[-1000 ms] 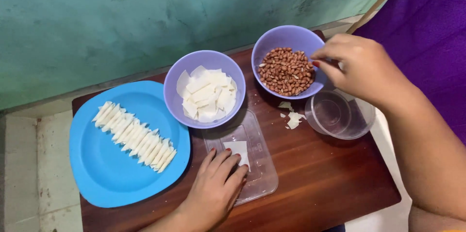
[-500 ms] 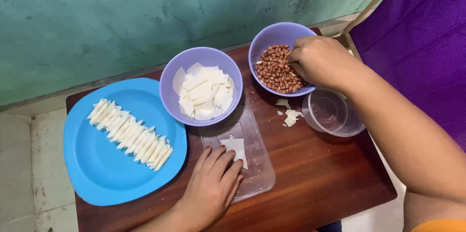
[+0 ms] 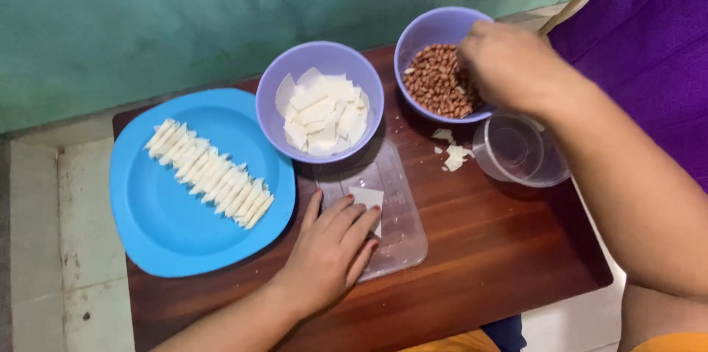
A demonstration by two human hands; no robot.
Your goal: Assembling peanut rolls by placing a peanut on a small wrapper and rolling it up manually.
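Since the earlier frame the right hand (image 3: 509, 64) went into the far bowl of peanuts (image 3: 436, 79), fingers bunched, grip unclear; the left hand (image 3: 332, 249) lies open on one wrapper (image 3: 366, 199), beside a filled row on the blue plate (image 3: 147, 234).

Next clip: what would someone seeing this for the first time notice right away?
The bright blue plate at the left of the wooden table, with a neat diagonal row of white folded pieces. Next, two purple bowls at the back: one with white squares, one with peanuts, where the right hand reaches in. The left hand presses a white square onto a clear tray.
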